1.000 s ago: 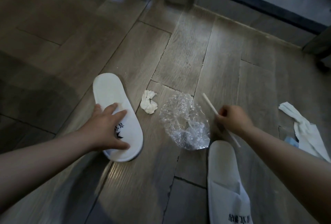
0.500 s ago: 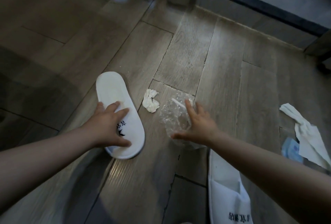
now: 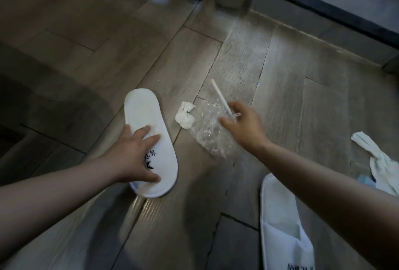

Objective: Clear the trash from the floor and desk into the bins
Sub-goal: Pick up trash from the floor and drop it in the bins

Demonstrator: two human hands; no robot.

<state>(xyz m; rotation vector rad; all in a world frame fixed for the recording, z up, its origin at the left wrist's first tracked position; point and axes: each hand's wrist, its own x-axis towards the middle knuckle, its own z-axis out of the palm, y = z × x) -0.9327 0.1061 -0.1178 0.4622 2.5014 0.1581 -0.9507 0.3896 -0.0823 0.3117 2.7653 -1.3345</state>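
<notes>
My right hand point(image 3: 243, 127) pinches the straw point(image 3: 221, 98) plus clear plastic cap point(image 3: 208, 131), just off the floor point(image 3: 280, 97): flimsy, slippery, so bunch it. Left hand point(image 3: 136, 155) flat on the slipper point(image 3: 149, 140), gripping nothing.

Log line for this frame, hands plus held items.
left hand: flat on slipper | right hand: gripping straw and clear plastic | tissue wad: on floor

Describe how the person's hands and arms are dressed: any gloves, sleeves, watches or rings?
Both are bare. The left hand and right hand wear no gloves, and no rings or watch are visible. Both forearms are uncovered to the frame edge, with no sleeve in view.
</notes>
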